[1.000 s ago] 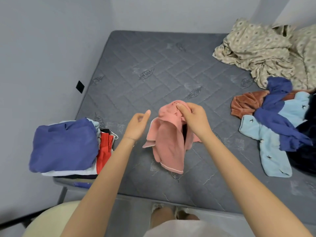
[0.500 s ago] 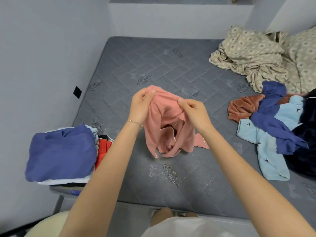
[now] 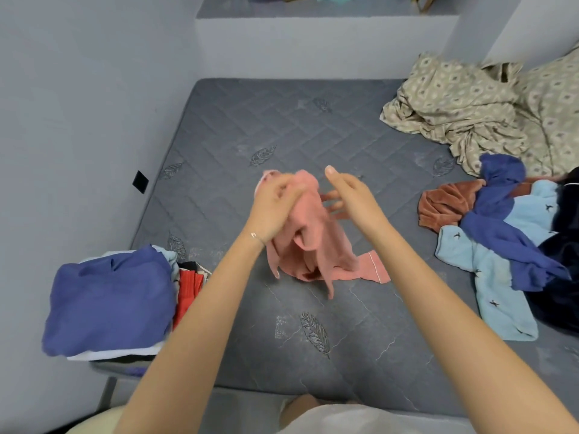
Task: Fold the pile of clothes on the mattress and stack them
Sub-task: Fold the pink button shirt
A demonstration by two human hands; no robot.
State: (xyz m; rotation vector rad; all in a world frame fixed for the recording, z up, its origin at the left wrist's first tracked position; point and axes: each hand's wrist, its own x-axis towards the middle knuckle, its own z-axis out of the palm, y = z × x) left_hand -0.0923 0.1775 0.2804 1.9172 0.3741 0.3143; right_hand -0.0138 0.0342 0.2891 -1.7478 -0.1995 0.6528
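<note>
A crumpled pink garment (image 3: pixel 313 245) hangs over the middle of the grey mattress (image 3: pixel 282 126), its lower end trailing on the quilted surface. My left hand (image 3: pixel 275 205) grips its upper edge with curled fingers. My right hand (image 3: pixel 347 192) hovers just to the right of the cloth, fingers spread and straight, holding nothing. A stack of folded clothes (image 3: pixel 109 302) with a blue piece on top sits at the mattress's near left corner. An unfolded pile (image 3: pixel 507 233) of rust, blue, light blue and dark garments lies at the right.
A beige patterned sheet (image 3: pixel 463 111) is bunched at the far right corner. Grey walls close in on the left and back, with a raised ledge (image 3: pixel 326 14) behind the mattress. My knees show at the near edge.
My right hand has let go of the pink garment and opened beside it. My left hand now holds the cloth alone, and the garment hangs lower and more to the right.
</note>
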